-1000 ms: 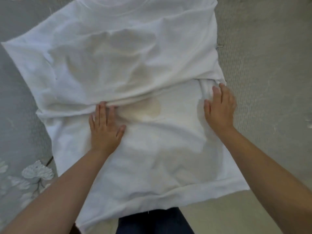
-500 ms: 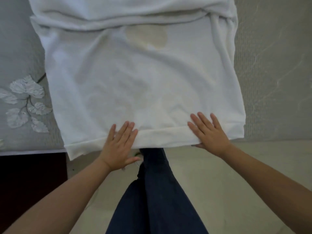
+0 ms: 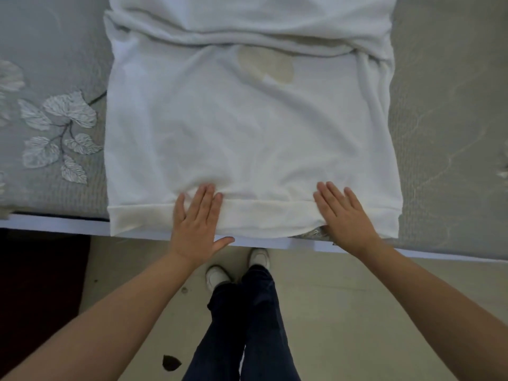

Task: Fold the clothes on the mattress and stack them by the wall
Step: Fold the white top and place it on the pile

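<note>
I have both hands flat on the near hem of a white shirt (image 3: 247, 138) that lies spread on the mattress (image 3: 52, 39), its bottom edge running along the mattress's front border. My left hand (image 3: 196, 224) rests palm down on the hem band left of centre, fingers straight and close together pointing away from me, thumb stuck out to the right over the pale edge strip of the mattress; it is spread open and grips nothing. My right hand (image 3: 343, 215) lies the same way right of centre, fingers splayed slightly and angled up to the left, also open, pressing on the cloth rather than pinching it. Just below its heel the hem lifts a little and a bit of the patterned mattress cover shows under it. Farther up, a thick fold of the shirt crosses the whole width, and just below that fold sits a yellowish patch (image 3: 265, 66) near the middle. The right side of the shirt has a long lengthwise crease. The mattress cover is grey with a silver leaf print (image 3: 59, 133) to the left of the shirt. Below the mattress edge I see the pale floor (image 3: 357, 298), my dark trousers (image 3: 247, 325) and two white shoes (image 3: 218, 274) pointing toward the bed.
</note>
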### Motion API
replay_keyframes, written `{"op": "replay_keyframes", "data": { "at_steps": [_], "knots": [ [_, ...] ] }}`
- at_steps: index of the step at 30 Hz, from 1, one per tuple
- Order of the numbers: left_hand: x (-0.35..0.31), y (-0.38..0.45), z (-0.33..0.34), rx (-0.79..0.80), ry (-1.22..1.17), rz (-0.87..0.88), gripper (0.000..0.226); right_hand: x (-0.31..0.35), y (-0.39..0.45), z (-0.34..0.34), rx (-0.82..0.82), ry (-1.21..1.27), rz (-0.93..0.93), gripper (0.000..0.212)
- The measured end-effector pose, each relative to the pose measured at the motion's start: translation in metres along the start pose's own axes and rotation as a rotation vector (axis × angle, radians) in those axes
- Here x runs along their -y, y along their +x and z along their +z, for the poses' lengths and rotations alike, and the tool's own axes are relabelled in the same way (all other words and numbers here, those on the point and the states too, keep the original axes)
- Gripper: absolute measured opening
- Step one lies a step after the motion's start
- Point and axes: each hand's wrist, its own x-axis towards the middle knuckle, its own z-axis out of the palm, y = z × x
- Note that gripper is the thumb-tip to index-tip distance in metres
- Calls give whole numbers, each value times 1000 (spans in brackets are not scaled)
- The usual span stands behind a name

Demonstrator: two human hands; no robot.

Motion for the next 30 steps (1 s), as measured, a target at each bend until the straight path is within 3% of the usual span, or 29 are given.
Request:
{"op": "replay_keyframes", "data": {
  "at_steps": [4, 6, 8, 10, 12, 15, 17, 20, 24, 26, 30],
  "knots": [
    [-17, 6, -8, 108, -132, -162, 104, -5, 1, -16, -143, 133, -23, 37],
    [-18, 9, -12, 89, -178, -158, 92, -12, -6, -29, -213, 170, -50, 47],
    [-15, 8, -16, 34, -156, -83, 64, -20, -20, -44, -234, 164, -58, 50],
    [-8, 5, -16, -17, -154, -28, 52, -28, -35, -53, -197, 135, -35, 50],
    [5, 0, -18, -95, -186, -94, 46, -32, -47, -53, -165, 134, -3, 51],
    [33, -4, -26, -121, -203, -192, 56, -27, -49, -40, -94, 123, 63, 53],
    [50, -9, -37, -118, -202, -171, 54, -16, -40, -25, -12, 148, 135, 56],
    [70, -25, -55, -121, -110, -66, 53, -1, -27, -11, 240, 263, 269, 63],
    [81, -54, -68, -38, 11, -4, 45, 15, -23, -11, 332, 351, 247, 61],
    [78, -66, -71, 98, 43, -40, 49, 15, -38, -20, 430, 365, 198, 60],
    [66, -108, -75, 816, -69, -113, 61, 17, -83, -50, 775, 388, 113, 57]
  ]
}}
